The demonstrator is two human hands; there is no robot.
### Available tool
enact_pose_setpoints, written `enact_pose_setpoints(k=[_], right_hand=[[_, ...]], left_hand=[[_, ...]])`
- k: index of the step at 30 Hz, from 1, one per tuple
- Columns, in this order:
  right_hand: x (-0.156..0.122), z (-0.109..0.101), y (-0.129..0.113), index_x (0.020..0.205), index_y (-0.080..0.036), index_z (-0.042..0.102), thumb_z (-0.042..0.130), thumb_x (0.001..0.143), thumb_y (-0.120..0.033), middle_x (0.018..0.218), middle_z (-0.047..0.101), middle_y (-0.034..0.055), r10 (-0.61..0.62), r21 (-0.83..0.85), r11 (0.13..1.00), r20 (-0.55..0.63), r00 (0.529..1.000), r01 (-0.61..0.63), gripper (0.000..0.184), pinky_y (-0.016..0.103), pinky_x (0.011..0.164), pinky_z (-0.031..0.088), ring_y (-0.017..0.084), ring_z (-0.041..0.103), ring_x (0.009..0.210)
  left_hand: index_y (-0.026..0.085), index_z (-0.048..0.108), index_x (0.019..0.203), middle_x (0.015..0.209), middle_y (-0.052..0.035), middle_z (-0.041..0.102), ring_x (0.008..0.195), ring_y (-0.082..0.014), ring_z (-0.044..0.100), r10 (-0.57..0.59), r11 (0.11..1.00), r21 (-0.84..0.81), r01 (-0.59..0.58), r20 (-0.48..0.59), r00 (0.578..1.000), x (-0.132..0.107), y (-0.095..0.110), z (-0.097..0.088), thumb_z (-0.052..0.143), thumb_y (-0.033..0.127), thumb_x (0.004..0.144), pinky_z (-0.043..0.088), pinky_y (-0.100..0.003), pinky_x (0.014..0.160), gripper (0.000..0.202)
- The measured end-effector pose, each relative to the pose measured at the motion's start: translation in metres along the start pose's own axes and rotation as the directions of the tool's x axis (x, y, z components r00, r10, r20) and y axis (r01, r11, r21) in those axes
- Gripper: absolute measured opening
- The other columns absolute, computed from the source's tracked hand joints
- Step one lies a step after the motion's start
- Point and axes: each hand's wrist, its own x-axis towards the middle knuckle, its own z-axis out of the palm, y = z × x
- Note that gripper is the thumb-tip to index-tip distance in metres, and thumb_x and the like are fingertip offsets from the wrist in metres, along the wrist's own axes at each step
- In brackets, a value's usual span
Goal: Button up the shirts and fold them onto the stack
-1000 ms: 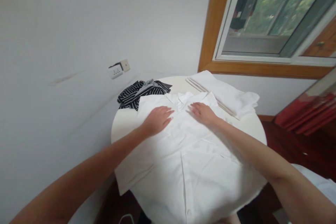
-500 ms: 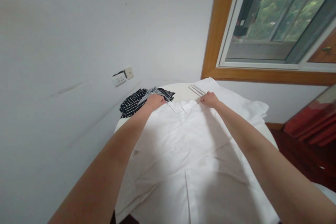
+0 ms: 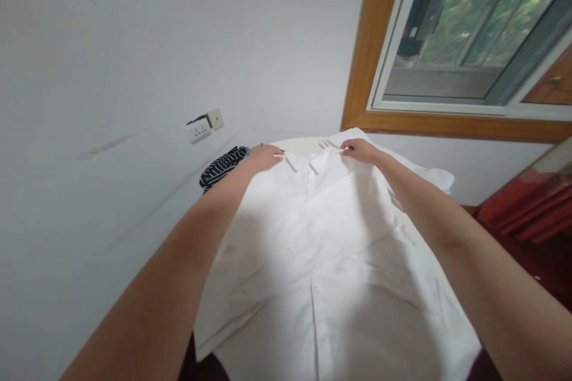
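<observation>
A white button-up shirt [image 3: 308, 232] is spread toward me over a round table, its collar at the far end and its button placket running down the middle. My left hand [image 3: 267, 158] pinches the shirt at the shoulder left of the collar. At the shoulder on the other side, my right hand [image 3: 358, 150] grips the fabric between thumb and fingers. The collar end looks lifted off the table. Beyond my left hand lies a black-and-white striped cloth [image 3: 222, 166], partly covered by my arm and the shirt.
Another white cloth [image 3: 429, 175] lies on the table's right side, behind my right arm. The pale table edge [image 3: 297, 145] is close to the wall, which has a power socket [image 3: 198, 130]. A wood-framed window [image 3: 447, 125] is at the right, with a red cloth [image 3: 527, 202] below.
Both hands have raised the collar end of the shirt slightly up and away from me. The shirt now hides more of the striped cloth and the other white cloth.
</observation>
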Motion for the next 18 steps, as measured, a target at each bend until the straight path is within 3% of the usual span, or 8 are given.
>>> enact_pose_setpoints(k=[4,6,8,12,14,15,17,18], right_hand=[[0.003,-0.034,-0.022,0.112,-0.023,0.067,0.046,0.09,-0.029,0.109,0.069,0.0075,0.035,-0.126,0.988,-0.358,0.933,-0.086,0.03,0.029,0.071,0.041,0.023,0.06,0.092],[-0.005,-0.047,-0.032,0.113,-0.022,0.066,0.042,0.092,-0.024,0.112,0.068,0.0086,-0.023,-0.177,0.982,-0.442,0.897,-0.062,0.031,0.028,0.069,0.039,0.023,0.06,0.094],[-0.024,-0.053,-0.038,0.112,-0.021,0.065,0.04,0.094,-0.024,0.109,0.067,0.0095,-0.112,-0.226,0.974,-0.467,0.877,0.004,0.031,0.028,0.066,0.037,0.023,0.059,0.093],[-0.102,-0.037,-0.037,0.112,-0.021,0.065,0.039,0.096,-0.024,0.098,0.067,0.0081,-0.315,-0.299,0.932,-0.395,0.863,0.203,0.03,0.027,0.062,0.036,0.02,0.06,0.084],[-0.151,-0.016,-0.034,0.112,-0.02,0.064,0.038,0.096,-0.019,0.091,0.067,0.0068,-0.424,-0.325,0.887,-0.289,0.858,0.328,0.03,0.026,0.062,0.037,0.018,0.059,0.079],[-0.175,-0.005,-0.033,0.11,-0.02,0.065,0.039,0.096,-0.019,0.088,0.067,0.0065,-0.473,-0.333,0.859,-0.229,0.851,0.388,0.03,0.026,0.062,0.038,0.017,0.059,0.077],[-0.214,0.017,-0.034,0.107,-0.019,0.066,0.04,0.097,-0.019,0.085,0.066,0.0065,-0.554,-0.33,0.808,-0.145,0.82,0.488,0.027,0.026,0.065,0.041,0.016,0.059,0.074],[-0.229,0.027,-0.036,0.108,-0.02,0.066,0.041,0.098,-0.02,0.085,0.066,0.0065,-0.584,-0.323,0.786,-0.103,0.806,0.528,0.027,0.027,0.067,0.042,0.017,0.06,0.076]], left_hand=[[0.021,0.06,0.122,0.121,-0.0104,0.064,0.115,-0.0254,0.057,-0.148,0.985,0.041,0.17,-0.32,0.936,0.006,0.023,-0.038,0.03,0.033,0.098,0.042,-0.038,0.095,0.04],[0.02,0.056,0.125,0.119,-0.0118,0.064,0.111,-0.0256,0.058,-0.149,0.983,0.042,0.181,-0.407,0.901,-0.002,0.035,-0.055,0.027,0.032,0.1,0.044,-0.038,0.092,0.041],[0.019,0.053,0.127,0.117,-0.0118,0.064,0.106,-0.0255,0.06,-0.116,0.984,0.071,0.163,-0.434,0.893,-0.022,0.044,-0.065,0.026,0.032,0.1,0.045,-0.037,0.087,0.041],[0.018,0.057,0.119,0.107,-0.0103,0.067,0.092,-0.0239,0.063,-0.033,0.984,0.152,0.097,-0.376,0.926,-0.095,0.044,-0.054,0.028,0.034,0.1,0.046,-0.034,0.075,0.038],[0.017,0.062,0.107,0.098,-0.0102,0.066,0.089,-0.0227,0.062,0.122,0.968,0.245,-0.06,-0.244,0.962,-0.14,0.037,-0.034,0.033,0.03,0.099,0.046,-0.033,0.074,0.032],[0.017,0.063,0.098,0.091,-0.0088,0.066,0.084,-0.0217,0.061,0.242,0.939,0.286,-0.192,-0.149,0.959,-0.162,0.033,-0.022,0.036,0.026,0.098,0.045,-0.032,0.072,0.028],[0.019,0.062,0.089,0.081,-0.0055,0.062,0.077,-0.019,0.058,0.478,0.842,0.293,-0.454,-0.012,0.878,-0.199,0.026,0.003,0.04,0.023,0.096,0.044,-0.03,0.07,0.023],[0.019,0.061,0.09,0.082,-0.0049,0.062,0.077,-0.0184,0.057,0.548,0.8,0.286,-0.527,0.01,0.837,-0.212,0.024,0.014,0.042,0.019,0.096,0.044,-0.03,0.071,0.021]])
